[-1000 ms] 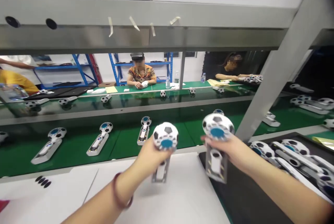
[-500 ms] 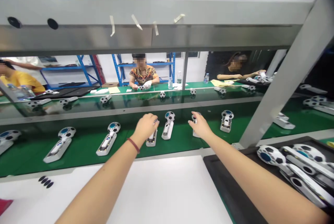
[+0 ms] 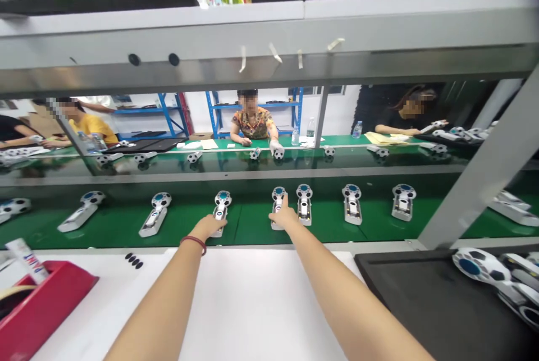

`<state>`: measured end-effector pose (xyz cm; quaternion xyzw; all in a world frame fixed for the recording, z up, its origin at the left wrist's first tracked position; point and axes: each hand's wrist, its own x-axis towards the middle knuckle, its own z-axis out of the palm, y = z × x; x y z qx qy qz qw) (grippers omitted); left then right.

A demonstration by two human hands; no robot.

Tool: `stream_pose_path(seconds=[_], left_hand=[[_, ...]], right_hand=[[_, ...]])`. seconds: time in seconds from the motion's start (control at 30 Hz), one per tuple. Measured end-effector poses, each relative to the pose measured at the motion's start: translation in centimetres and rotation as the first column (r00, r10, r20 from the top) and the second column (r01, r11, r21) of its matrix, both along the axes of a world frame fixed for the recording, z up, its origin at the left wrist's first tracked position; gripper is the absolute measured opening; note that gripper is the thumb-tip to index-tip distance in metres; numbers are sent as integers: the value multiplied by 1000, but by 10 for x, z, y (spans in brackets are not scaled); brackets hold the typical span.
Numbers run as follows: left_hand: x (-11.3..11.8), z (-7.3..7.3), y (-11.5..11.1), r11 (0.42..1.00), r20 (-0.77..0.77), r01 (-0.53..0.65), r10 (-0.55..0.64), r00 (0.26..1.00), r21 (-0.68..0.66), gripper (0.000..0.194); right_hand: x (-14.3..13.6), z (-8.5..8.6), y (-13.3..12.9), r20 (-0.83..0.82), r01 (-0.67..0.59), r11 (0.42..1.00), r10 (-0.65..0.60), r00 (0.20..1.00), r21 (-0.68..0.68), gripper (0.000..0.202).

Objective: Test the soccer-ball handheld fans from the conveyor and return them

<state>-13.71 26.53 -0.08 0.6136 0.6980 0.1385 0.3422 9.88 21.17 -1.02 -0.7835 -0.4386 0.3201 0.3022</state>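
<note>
On the green belt lies a row of several white devices with soccer-ball-patterned round heads. My left hand is at the lower body of one device, its fingers partly round it. Farther right, my right hand is over another device, index finger stretched forward and thumb apart, touching or just above it. A further device lies close beside that one, to the right. The fingertips of my left hand are partly hidden, so its grip is unclear.
A white work surface is nearest me. A black tray with more devices stands at right, a red box at left. A slanted metal post and an overhead beam frame the belt. Several people sit across.
The view has turned left, bringing the red box in. My hands are lower in the view, over different devices. A person opposite has stretched a gloved hand to the far belt.
</note>
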Motion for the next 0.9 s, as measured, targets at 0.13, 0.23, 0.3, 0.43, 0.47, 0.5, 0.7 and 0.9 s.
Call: stream_pose_path(seconds=[0.13,0.23,0.3,0.43,0.47,0.5,0.7,0.9], left_hand=[[18,6,-31,998,388,-6,32,921,-70,30],[26,19,-63,996,665,59,0,747,-66,42],[30,29,-84,996,781,78,-22,624,-34,44],[34,52,-122,992,946,117,-89,311,55,38],[35,57,-130,989,960,134,-96,264,62,43],[36,60,-138,987,966,151,-86,244,50,47],[48,53,-169,928,947,254,213,240,-273,46],[60,32,-172,943,902,74,285,325,-325,63]], right_hand=[[9,3,-18,-237,-43,995,64,969,94,65],[5,10,-44,-439,-65,969,167,883,238,44],[0,17,-64,-543,-48,941,235,806,336,43],[-7,39,-100,-708,11,889,356,610,457,42],[-7,44,-108,-763,33,893,364,534,449,42],[-7,50,-114,-819,49,907,353,453,419,41],[-11,50,-138,-933,32,964,248,262,266,51],[-17,21,-148,-771,94,871,371,518,482,60]])
